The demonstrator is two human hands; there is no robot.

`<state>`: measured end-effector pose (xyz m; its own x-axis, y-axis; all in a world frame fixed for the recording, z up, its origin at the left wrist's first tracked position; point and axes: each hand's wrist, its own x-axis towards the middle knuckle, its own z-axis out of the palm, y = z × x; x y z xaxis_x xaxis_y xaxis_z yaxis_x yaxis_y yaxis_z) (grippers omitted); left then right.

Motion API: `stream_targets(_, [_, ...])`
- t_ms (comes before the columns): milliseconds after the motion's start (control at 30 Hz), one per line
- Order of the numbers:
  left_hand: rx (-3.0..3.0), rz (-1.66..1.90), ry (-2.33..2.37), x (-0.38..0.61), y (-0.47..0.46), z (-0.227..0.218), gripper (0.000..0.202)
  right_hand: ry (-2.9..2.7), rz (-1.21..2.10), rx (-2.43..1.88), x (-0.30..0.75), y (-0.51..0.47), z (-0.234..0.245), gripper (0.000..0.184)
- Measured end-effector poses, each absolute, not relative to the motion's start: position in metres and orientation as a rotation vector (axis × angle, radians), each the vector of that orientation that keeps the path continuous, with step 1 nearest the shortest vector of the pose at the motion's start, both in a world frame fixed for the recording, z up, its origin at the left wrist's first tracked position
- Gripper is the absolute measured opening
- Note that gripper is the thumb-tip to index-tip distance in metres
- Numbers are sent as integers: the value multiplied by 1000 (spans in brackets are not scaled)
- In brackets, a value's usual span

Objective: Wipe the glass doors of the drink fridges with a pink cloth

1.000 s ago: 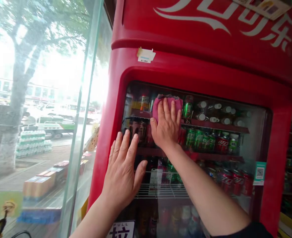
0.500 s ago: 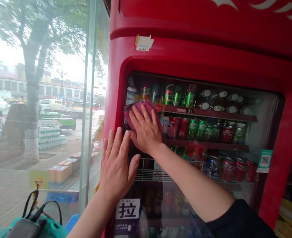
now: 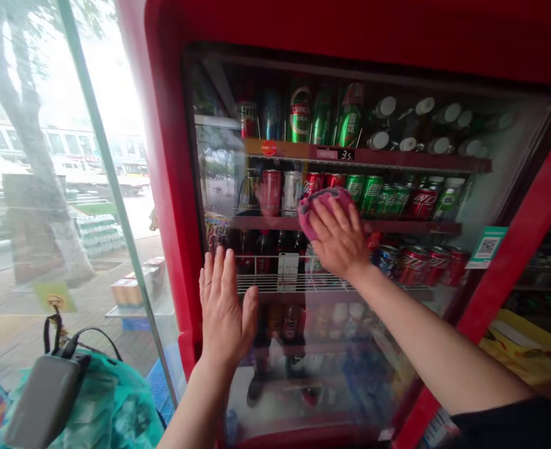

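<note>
A pink cloth lies against the glass door under the right hand, its grip flat, fingers extended. Lower left of that grip, the left hand is open; door contact cannot be confirmed. Green cans stand behind glass, above right.

The right hand spreads flat over a pink cloth against the glass door of a red drinks cooler, canned drinks behind. The left hand rises open-palmed near the door's left edge.

Head camera (close in) faces the cooler
</note>
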<state>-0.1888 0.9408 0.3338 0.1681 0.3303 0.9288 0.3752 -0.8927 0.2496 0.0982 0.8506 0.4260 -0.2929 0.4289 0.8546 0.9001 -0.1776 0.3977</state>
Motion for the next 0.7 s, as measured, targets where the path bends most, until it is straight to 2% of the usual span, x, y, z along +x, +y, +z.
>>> stream_targets(133, [-2396,-1877,-711,-185,940,329,78,-1079,-1463,-1610,121,844,405,74])
stream_targets(267, [-2404,-1895,-713,-191,942,333,79,-696,-1351,-1586,72,884,390,77])
stream_targets(467, [-2395,-1915,-733,-205,948,333,80,-1023,-1279,-1629,-27,937,381,74])
stream_targets(700, [-2375,-1914,-764,-208,948,324,79,-1442,-1254,-1484,-83,977,370,66])
